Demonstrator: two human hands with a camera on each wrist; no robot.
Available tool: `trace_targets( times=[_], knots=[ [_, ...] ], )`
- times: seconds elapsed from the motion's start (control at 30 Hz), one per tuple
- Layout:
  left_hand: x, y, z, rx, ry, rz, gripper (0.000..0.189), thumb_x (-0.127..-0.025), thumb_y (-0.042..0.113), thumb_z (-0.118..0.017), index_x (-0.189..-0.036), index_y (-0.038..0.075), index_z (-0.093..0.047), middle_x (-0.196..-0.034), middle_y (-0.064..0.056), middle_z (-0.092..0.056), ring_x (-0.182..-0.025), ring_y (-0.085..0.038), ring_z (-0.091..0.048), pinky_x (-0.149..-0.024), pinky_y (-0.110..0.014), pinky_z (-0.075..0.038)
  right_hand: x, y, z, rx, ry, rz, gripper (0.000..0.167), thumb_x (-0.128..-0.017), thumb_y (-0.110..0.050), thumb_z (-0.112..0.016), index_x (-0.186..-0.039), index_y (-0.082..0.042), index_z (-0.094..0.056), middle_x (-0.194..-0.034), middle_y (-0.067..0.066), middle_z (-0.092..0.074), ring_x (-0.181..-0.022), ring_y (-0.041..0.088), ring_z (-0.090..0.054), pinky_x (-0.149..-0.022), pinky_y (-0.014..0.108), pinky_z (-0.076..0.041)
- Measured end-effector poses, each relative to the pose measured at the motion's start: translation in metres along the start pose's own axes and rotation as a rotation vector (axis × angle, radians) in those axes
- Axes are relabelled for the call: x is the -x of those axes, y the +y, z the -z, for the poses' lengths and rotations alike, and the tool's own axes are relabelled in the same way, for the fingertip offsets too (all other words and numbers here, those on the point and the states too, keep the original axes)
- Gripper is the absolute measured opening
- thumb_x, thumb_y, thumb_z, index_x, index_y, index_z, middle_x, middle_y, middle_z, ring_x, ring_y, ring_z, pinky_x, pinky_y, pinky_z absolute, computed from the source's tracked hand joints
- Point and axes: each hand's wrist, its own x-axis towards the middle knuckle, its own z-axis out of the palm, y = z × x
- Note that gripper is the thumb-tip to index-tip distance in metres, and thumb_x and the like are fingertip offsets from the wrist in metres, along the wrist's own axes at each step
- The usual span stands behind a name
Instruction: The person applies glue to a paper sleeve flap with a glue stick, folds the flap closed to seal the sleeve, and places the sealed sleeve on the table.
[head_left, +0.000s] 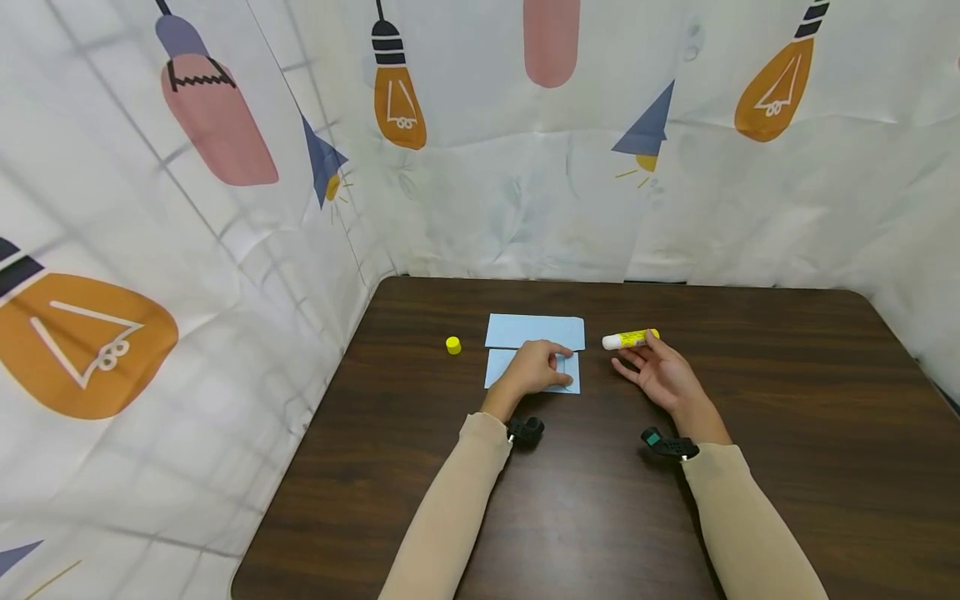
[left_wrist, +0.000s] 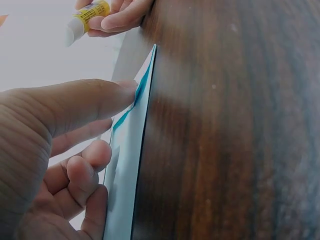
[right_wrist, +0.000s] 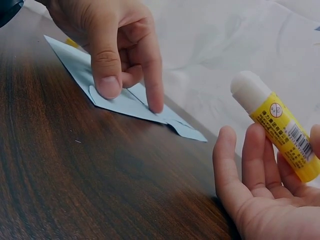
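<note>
A light blue folded paper [head_left: 536, 330] lies on the table, with a dark line between its far and near parts. My left hand [head_left: 531, 369] is over the near part. Its thumb and index fingertips press a folded layer of the paper [right_wrist: 125, 106], while the other fingers hang loosely bent. A raised edge of the paper [left_wrist: 125, 165] shows in the left wrist view. Right of the paper, my right hand [head_left: 667, 379] holds an uncapped yellow glue stick [head_left: 632, 339], its white end toward the left. In the right wrist view the glue stick [right_wrist: 282, 132] tilts between thumb and fingers.
A yellow cap [head_left: 453, 345] stands on the table left of the paper. The dark brown wooden table [head_left: 810, 375] reaches back to a white curtain [head_left: 480, 200] printed with lamps and bulbs. Another curtain side hangs along the table's left edge.
</note>
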Motion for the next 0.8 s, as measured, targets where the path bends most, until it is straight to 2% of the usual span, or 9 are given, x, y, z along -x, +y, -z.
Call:
trace_targets(
  times=[0.47, 0.8],
  knots=[
    [0.0006, -0.0011, -0.0031, -0.055, 0.019, -0.013, 0.034, -0.089, 0.026, -0.081, -0.122, 0.017, -0.076, -0.066, 0.005, -0.055, -0.057, -0.006, -0.043, -0.057, -0.020, -0.037, 0.0006, 0.0004, -0.0018, 0.025, 0.010, 0.003, 0.019, -0.109, -0.026, -0.045, -0.113, -0.012, -0.057, -0.107, 0.007, -0.062, -0.105, 0.022, -0.060, -0.096, 0.044, -0.057],
    [0.0009, -0.0019, -0.0048, -0.045, 0.047, -0.017, 0.024, -0.090, 0.023, -0.080, -0.114, 0.019, -0.080, -0.069, 0.004, -0.057, -0.060, -0.007, -0.045, -0.059, -0.021, -0.038, 0.0009, 0.0007, -0.0023, 0.038, 0.017, 0.004, 0.020, -0.110, -0.026, -0.043, -0.114, -0.012, -0.057, -0.107, 0.006, -0.061, -0.105, 0.022, -0.060, -0.096, 0.043, -0.057]
  ],
)
